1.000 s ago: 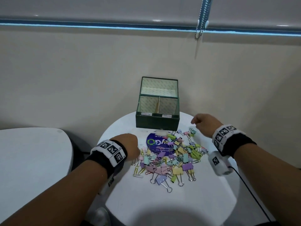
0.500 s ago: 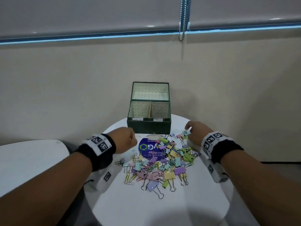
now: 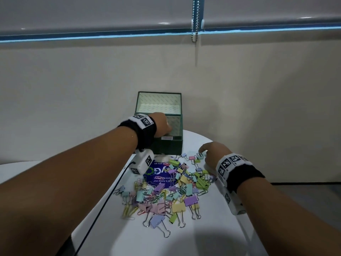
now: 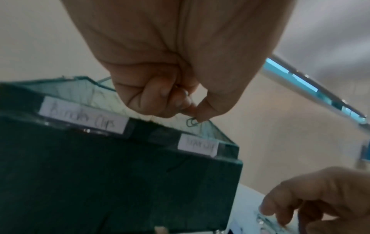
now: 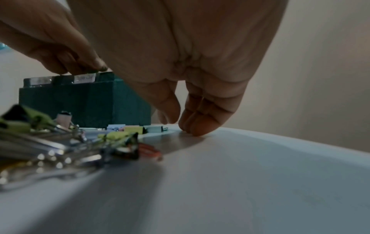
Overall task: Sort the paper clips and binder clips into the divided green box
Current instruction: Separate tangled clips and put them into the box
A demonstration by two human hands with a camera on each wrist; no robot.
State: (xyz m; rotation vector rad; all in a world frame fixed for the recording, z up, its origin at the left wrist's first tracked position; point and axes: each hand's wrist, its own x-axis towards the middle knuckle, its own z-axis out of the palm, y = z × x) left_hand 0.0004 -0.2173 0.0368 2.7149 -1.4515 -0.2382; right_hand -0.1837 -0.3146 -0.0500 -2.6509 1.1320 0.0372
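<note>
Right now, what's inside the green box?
The back compartment of the green box looks empty. The left hand holds a paper clip over the front compartments and covers their floors.

Bare forearms, black wristbands [image 3: 145, 132] – white coded tags, white wrist cameras [image 3: 143, 162], black cable [image 3: 103, 206]

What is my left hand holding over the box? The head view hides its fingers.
Observer: In the left wrist view the left hand pinches a green paper clip above the green box.
Operator: Which side is for it?
Observer: The left label reads Binder Clips; the right label is blurred.
Operator: And the right hand?
Observer: In the right wrist view the right hand has its fingertips on the table, gripping nothing.
</note>
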